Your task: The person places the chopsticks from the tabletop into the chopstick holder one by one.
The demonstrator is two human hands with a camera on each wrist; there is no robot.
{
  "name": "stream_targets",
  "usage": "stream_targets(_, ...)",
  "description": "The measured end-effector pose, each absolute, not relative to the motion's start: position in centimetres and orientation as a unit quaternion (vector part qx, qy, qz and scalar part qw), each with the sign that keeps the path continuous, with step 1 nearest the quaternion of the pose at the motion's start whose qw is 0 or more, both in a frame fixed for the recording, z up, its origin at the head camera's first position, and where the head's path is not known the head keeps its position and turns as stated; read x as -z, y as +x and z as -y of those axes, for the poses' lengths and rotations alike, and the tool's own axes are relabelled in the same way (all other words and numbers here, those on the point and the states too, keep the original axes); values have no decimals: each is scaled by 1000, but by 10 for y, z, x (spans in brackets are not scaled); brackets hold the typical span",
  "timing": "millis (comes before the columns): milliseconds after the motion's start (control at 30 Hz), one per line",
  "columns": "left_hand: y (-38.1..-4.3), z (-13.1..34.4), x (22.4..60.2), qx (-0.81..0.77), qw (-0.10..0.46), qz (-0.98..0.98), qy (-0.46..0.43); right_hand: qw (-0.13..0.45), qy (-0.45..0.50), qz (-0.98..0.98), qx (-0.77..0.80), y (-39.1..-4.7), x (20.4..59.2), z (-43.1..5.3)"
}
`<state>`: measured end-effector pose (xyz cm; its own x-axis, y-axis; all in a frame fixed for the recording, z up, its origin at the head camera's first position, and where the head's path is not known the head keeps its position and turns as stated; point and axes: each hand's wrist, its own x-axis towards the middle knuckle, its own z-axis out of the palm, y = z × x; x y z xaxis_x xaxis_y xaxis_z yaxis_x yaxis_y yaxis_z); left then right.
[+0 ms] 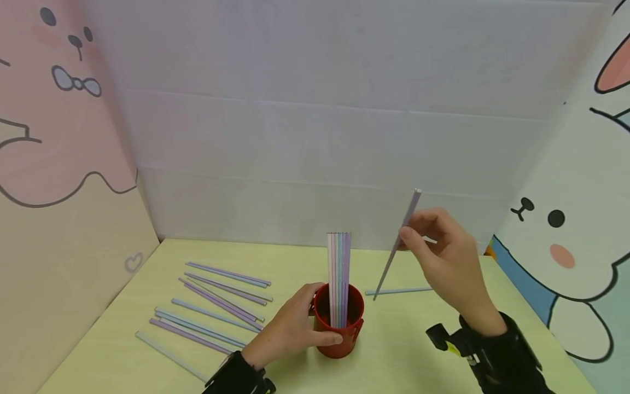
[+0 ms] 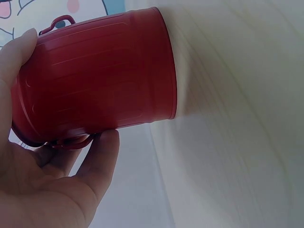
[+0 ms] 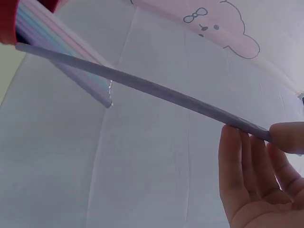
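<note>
My left hand (image 1: pixel 287 323) grips a red metal cup (image 1: pixel 336 345) by its side, with the thumb across the front. The cup has small loop handles, and one handle (image 2: pixel 71 142) lies beside my fingers in the left wrist view. A bundle of pastel sticks (image 1: pixel 338 279), white, pink, blue and purple, stands inside the cup. To the right, my right hand (image 1: pixel 450 262) pinches a thin purple straw-like stick (image 1: pixel 397 243) near its upper end. This stick slants, lower end toward the cup. In the right wrist view the held stick (image 3: pixel 142 85) crosses in front of the bundle.
Several loose blue and purple sticks (image 1: pixel 211 314) lie spread over the left of the pale yellow table (image 1: pixel 394 355). One blue stick (image 1: pixel 398 291) lies behind the right hand. A white back wall (image 1: pixel 320 137) and printed side panels (image 1: pixel 566 262) enclose the table.
</note>
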<state>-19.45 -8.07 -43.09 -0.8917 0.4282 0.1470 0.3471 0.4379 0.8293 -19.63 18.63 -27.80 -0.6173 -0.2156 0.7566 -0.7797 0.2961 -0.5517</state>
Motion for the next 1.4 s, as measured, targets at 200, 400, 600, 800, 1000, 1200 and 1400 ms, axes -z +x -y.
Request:
stream_targets(200,-195,80,431,-482,40,-842,237,243,317,747,-532,-198,281,-174)
stream_targets(400,-196,80,431,-486,39,-838,243,214,319,749,-540,-204,300,-165)
stream_targets(600,-197,80,432,-488,36,-838,242,200,311,758,-537,-209,320,-160)
stream_targets(800,-197,80,433,-488,38,-839,236,190,295,772,-530,-208,331,-154)
stream_targets(1000,-197,80,433,-493,40,-836,236,163,252,791,-533,-201,332,-147)
stream_targets(1200,-197,80,433,-494,39,-835,238,151,237,806,-521,-200,335,-144)
stream_targets(1400,-198,80,434,-492,36,-837,238,152,238,812,-511,-205,343,-146)
